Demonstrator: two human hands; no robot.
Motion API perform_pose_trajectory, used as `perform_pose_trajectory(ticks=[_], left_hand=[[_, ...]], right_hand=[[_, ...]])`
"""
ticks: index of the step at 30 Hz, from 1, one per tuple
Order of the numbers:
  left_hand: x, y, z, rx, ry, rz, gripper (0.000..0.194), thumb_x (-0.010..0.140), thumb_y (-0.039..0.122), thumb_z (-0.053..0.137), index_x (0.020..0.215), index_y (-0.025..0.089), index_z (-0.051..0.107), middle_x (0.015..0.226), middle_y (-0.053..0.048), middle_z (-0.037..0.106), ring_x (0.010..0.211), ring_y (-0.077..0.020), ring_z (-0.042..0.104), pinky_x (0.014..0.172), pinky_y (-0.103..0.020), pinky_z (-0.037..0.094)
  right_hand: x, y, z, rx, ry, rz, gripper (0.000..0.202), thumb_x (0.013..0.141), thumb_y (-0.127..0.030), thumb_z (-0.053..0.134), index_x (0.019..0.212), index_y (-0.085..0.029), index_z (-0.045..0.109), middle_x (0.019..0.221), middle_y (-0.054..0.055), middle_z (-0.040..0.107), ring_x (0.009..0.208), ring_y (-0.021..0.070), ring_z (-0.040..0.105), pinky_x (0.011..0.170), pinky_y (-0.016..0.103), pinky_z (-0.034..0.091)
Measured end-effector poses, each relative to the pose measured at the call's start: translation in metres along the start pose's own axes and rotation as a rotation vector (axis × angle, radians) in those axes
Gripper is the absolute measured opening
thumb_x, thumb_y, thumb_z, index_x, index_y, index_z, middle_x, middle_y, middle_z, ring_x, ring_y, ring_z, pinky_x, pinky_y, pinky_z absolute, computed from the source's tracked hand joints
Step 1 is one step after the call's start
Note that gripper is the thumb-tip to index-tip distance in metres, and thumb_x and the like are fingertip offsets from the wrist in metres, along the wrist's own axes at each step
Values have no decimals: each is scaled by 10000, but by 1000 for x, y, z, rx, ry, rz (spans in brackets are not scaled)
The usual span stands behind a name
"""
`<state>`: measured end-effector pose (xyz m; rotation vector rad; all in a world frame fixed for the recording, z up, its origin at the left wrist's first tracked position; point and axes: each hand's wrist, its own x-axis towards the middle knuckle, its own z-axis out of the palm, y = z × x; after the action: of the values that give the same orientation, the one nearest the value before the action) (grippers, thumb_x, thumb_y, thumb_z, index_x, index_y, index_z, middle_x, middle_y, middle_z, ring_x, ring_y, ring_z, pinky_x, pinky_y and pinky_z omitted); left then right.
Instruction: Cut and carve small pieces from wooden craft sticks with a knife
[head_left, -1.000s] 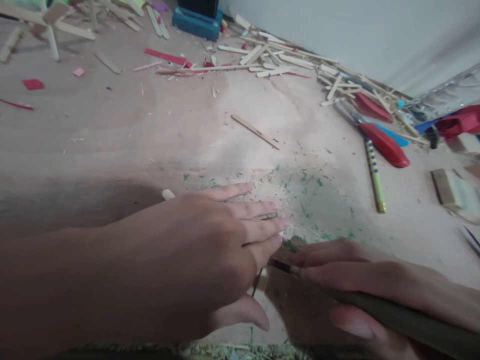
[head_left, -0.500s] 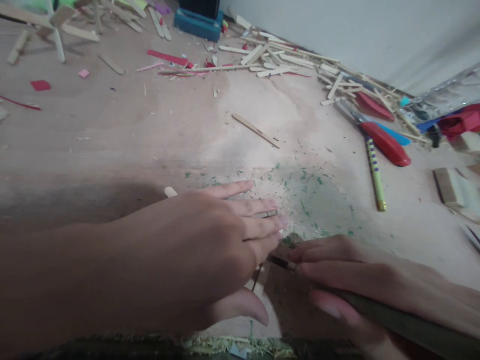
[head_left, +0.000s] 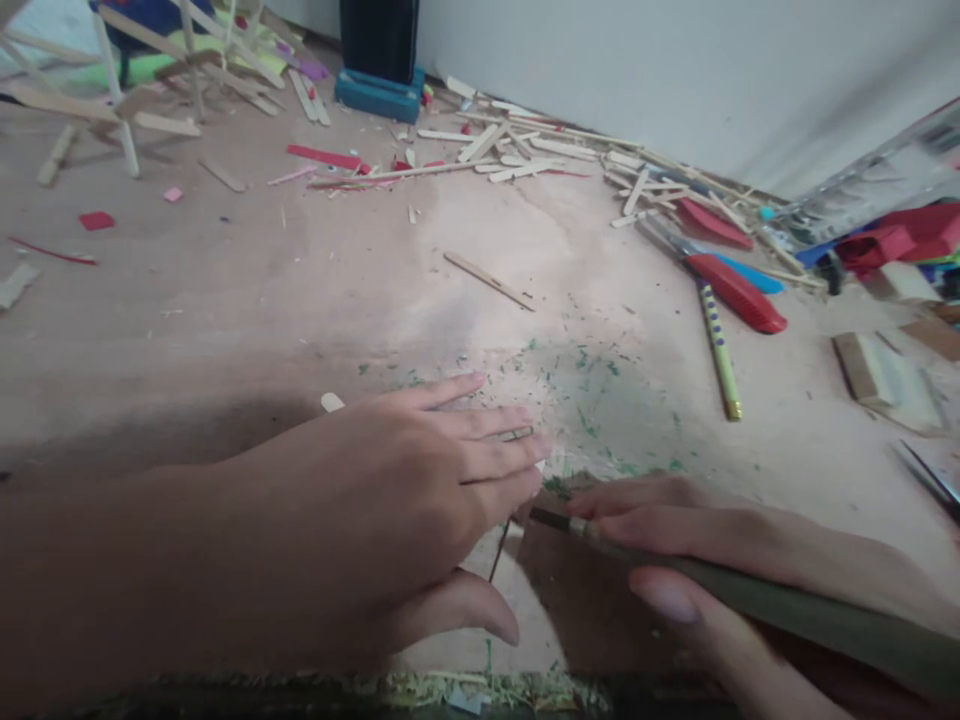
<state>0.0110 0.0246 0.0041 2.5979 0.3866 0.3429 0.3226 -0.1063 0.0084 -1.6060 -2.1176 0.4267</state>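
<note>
My left hand (head_left: 420,480) lies flat on the wooden tabletop, palm down, fingers stretched out and thumb apart. It presses on a pale craft stick (head_left: 331,402), whose rounded end pokes out beyond the knuckles; most of it is hidden. In my right hand (head_left: 697,530) is a slim tool (head_left: 795,605) with an olive-green handle, a metal collar and a dark narrow tip. That tip is close to my left fingertips; whether it touches the stick cannot be told. Green shavings (head_left: 592,360) are scattered around the fingers.
A loose craft stick (head_left: 487,280) lies farther back. To the right are a red-handled cutter (head_left: 739,292), a yellow-green pencil (head_left: 721,355) and a wood block (head_left: 862,370). Piled craft sticks (head_left: 525,150) run along the wall. A stick-built frame (head_left: 112,100) stands at the back left.
The view has shifted slightly, so the tabletop things appear farther left. My right thumb sits a little farther from the tool's handle. My left hand stays flat in the same place.
</note>
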Motion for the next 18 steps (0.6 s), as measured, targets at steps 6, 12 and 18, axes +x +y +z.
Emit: perform_pose_trajectory(ticks=[6, 12, 18], left_hand=[[0, 1, 2, 22, 10, 13, 508, 1156, 502, 674, 1491, 125, 743, 1614, -126, 722, 1575, -269, 641, 1457, -419, 344], [0, -1, 5, 42, 24, 27, 542, 1160, 509, 665, 1513, 104, 729, 1613, -129, 720, 1571, -279, 645, 1456, -431, 352], [-1, 2, 6, 2, 47, -4, 536, 1136, 517, 721, 1501, 125, 741, 1607, -106, 730, 1553, -255, 663, 1458, -393, 354]], right_hand=[[4, -14, 8, 36, -28, 28, 308, 1066, -461, 775, 1369, -414, 799, 1418, -34, 822, 1360, 260, 759, 1190, 368, 646], [30, -36, 11, 106, -43, -134, 163, 1103, -400, 740, 1224, -341, 834, 1220, 12, 883, 1059, 241, 864, 947, 332, 733], [55, -53, 10, 160, -43, -191, 194, 1125, -329, 698, 1028, -286, 861, 1007, 37, 893, 851, 221, 872, 698, 265, 704]])
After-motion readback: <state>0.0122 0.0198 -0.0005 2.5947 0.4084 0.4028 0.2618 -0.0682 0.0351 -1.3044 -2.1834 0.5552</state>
